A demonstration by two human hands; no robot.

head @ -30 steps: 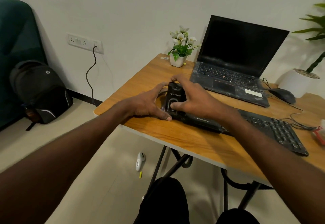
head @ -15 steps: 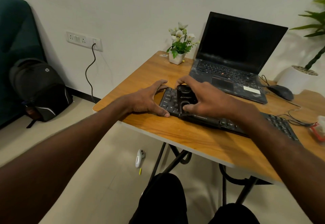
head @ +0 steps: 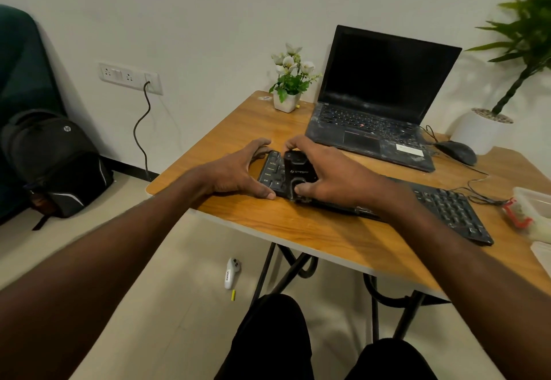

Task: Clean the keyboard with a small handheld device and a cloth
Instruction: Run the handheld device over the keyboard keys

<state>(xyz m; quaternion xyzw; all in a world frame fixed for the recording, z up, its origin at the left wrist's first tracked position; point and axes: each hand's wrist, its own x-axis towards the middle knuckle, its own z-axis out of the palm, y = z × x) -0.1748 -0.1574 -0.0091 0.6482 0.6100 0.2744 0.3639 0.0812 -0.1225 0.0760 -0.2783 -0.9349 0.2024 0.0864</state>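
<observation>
Wooden table (head: 298, 230); right hand (head: 334, 176) grips device (head: 298, 173) on keyboard (head: 447, 206); left hand (head: 235, 173) spread, bracing keyboard end.

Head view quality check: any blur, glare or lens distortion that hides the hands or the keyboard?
Head view: hands sharp, left hand and right hand on the keyboard; plant at the right edge smeared; wide-angle bending stretches the forearms; soft shadows on the wall, no glare on the laptop.
</observation>
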